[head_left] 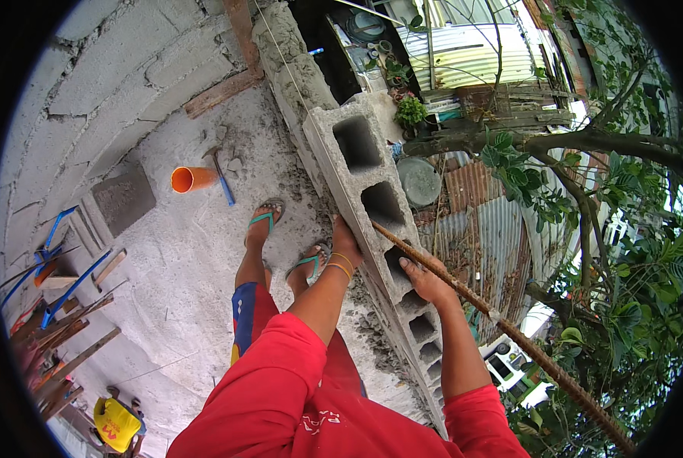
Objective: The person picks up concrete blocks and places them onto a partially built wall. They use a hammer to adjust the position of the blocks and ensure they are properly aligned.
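Note:
A grey hollow concrete block (pixel 324 130) sits in line on top of a block wall, its square holes facing up. My left hand (pixel 344 241) presses against its near side, with the fingertips partly hidden. My right hand (pixel 427 284) grips the far side, its thumb over the top edge beside a hole. Between the two hands a rusty steel rebar (pixel 463 290) rises out of the block's holes. It slants toward the lower right, passing just over my right hand.
An orange bucket (pixel 193 179) lies by a blue-handled hammer (pixel 223 179) on the floor. Scrap lumber (pixel 74 359) and blue-framed tools (pixel 74 286) lie left, near a person in yellow (pixel 118 422). Beyond the wall are rusty roofing sheets (pixel 475 183) and a tree branch (pixel 578 143). A string (pixel 280 57) runs along the wall.

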Action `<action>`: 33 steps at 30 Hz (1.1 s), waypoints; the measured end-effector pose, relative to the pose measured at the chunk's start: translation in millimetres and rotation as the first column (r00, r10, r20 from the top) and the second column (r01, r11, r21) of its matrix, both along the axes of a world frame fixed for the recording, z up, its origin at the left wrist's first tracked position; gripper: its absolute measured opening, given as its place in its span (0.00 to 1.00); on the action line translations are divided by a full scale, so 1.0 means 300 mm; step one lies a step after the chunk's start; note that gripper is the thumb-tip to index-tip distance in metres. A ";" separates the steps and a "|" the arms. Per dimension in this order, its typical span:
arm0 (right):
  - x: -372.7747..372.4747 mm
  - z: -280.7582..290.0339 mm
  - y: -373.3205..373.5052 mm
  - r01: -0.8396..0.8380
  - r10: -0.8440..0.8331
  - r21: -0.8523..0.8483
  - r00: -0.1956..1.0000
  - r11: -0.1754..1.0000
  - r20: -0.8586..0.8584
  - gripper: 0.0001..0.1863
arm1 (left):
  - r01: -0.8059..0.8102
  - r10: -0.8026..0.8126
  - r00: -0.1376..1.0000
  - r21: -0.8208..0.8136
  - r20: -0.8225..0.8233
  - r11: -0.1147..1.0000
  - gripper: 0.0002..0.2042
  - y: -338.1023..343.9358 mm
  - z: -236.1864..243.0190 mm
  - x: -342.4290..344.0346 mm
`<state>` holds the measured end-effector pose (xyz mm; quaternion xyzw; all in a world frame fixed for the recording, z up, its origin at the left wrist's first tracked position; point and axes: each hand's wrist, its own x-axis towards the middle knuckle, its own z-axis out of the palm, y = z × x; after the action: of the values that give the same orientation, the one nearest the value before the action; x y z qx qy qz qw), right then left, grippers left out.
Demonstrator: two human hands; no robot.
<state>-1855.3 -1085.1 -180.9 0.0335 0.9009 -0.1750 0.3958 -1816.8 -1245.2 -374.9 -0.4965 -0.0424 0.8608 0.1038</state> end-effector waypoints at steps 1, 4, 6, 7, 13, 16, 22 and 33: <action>0.000 0.002 -0.001 -0.024 0.024 0.017 1.000 1.000 -0.011 0.28 | 0.033 -0.033 0.999 -0.019 0.021 0.999 0.34 -0.012 0.004 0.000; -0.003 0.019 -0.009 0.039 -0.039 -0.021 0.999 0.999 0.032 0.28 | 0.230 -0.191 0.965 -0.221 0.182 0.948 0.36 -0.079 0.019 -0.019; -0.006 0.029 -0.018 0.026 -0.025 -0.019 0.999 0.999 0.026 0.29 | 0.240 -0.168 0.963 -0.385 0.211 0.891 0.38 -0.159 0.015 -0.058; -0.006 0.034 -0.022 0.026 -0.025 -0.013 0.999 1.000 0.027 0.29 | 0.262 -0.182 0.961 -0.470 0.208 0.843 0.39 -0.205 0.006 -0.086; 0.002 0.027 -0.020 0.051 -0.051 0.008 0.999 0.999 0.010 0.30 | 0.150 -0.135 0.989 -0.434 0.067 0.888 0.45 -0.499 -0.123 -0.366; 0.006 0.016 -0.010 0.037 -0.037 -0.009 0.999 0.999 0.012 0.29 | 0.108 -0.147 0.986 -0.372 -0.078 0.922 0.47 -0.583 -0.144 -0.483; 0.004 0.013 -0.008 0.095 -0.092 -0.049 0.994 0.994 0.054 0.26 | 0.230 -0.280 0.937 -0.234 -0.207 0.944 0.27 -0.653 -0.036 -0.601; -0.024 0.063 -0.043 0.113 -0.113 -0.009 0.992 0.993 0.058 0.32 | 0.184 -0.244 0.948 -0.272 -0.206 0.945 0.15 -0.649 0.026 -0.614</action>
<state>-1862.6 -1098.1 -161.9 0.0871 0.8846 -0.2019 0.4112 -2000.8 -1440.0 -367.1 -0.4009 0.1331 0.8958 0.1384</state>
